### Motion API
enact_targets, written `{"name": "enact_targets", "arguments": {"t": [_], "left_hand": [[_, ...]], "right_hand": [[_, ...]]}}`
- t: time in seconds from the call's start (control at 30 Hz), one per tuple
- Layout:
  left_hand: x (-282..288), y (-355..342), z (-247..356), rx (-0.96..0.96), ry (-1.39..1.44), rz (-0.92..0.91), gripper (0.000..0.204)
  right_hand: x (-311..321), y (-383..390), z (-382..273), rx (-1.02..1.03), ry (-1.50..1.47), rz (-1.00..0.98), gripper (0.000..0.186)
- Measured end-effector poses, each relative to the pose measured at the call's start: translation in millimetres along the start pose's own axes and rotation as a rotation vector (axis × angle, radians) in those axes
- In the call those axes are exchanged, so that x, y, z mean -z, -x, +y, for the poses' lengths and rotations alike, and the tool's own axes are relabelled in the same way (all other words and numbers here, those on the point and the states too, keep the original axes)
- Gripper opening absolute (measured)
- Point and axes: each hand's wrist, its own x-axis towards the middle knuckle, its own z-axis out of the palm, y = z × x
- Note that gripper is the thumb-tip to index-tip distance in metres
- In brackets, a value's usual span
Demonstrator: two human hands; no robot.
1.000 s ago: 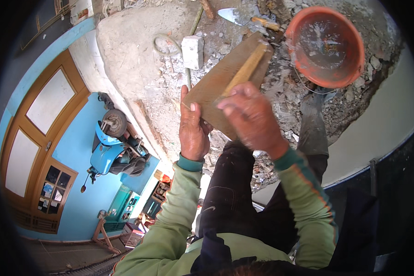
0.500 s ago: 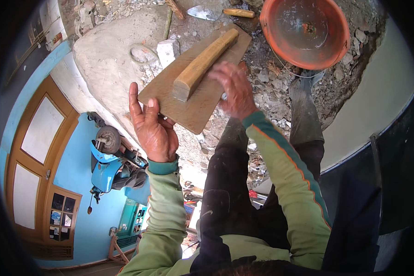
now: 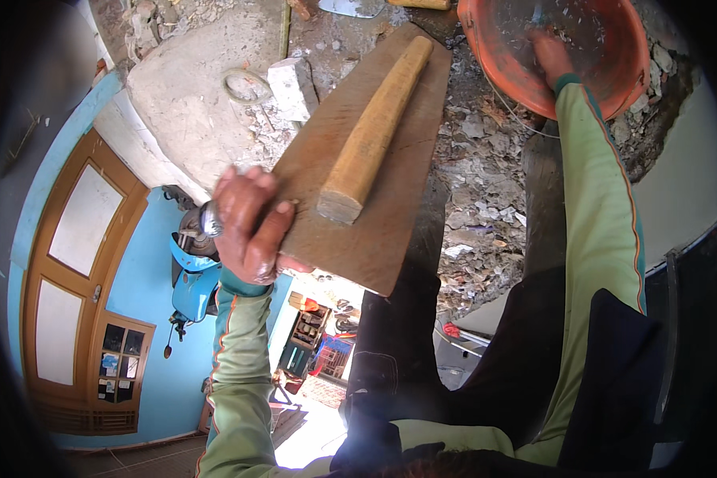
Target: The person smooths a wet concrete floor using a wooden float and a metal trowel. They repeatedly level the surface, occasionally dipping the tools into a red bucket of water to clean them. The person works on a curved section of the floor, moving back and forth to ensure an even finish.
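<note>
My left hand [image 3: 251,227] grips the left edge of a wooden plastering float [image 3: 310,191], thumb on its upper face. The float is a flat brown board, tilted, with a long pale wooden handle [image 3: 378,131] facing up. My right arm reaches far to the upper right. At its end, my right hand [image 3: 551,57] is down inside an orange bucket [image 3: 526,99], where water and small light flecks show. Its fingers are blurred and partly hidden, so their pose is unclear.
Broken rubble [image 3: 482,215] lies around my legs. Beyond the float are a white block [image 3: 292,88], a ring of cord or hose [image 3: 245,86] and a metal trowel blade [image 3: 350,6]. A blue motor scooter [image 3: 195,295] and brown door [image 3: 71,263] stand left.
My right hand has left the float and moved into the bucket. The left hand has closed on the float's edge, and the float has come nearer and turned more upright in view.
</note>
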Motion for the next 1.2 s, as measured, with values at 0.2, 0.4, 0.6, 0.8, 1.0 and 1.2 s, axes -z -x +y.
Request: {"name": "enact_targets", "arguments": {"t": [0.2,0.4,0.6,0.8,1.0,1.2], "left_hand": [[29,31,53,0.364,-0.077,-0.067,0.029],[5,23,88,0.784,0.516,0.267,0.026],[-4,45,43,0.918,0.929,0.240,0.031],[26,78,63,1.108,1.163,0.355,0.030],[130,160,114,1.209,1.058,0.469,0.057],[150,215,149,1.248,1.061,0.493,0.063]], "right_hand": [[-89,180,-19,0.202,-0.864,-0.965,0.035],[-257,391,-48,0.949,-0.087,-0.301,0.048],[-315,354,-21,1.088,-0.056,-0.075,0.062],[-325,277,28,1.031,0.381,-0.052,0.070],[-275,170,114,0.644,0.544,0.102,0.070],[-254,127,114,0.334,0.516,0.095,0.071]]}}
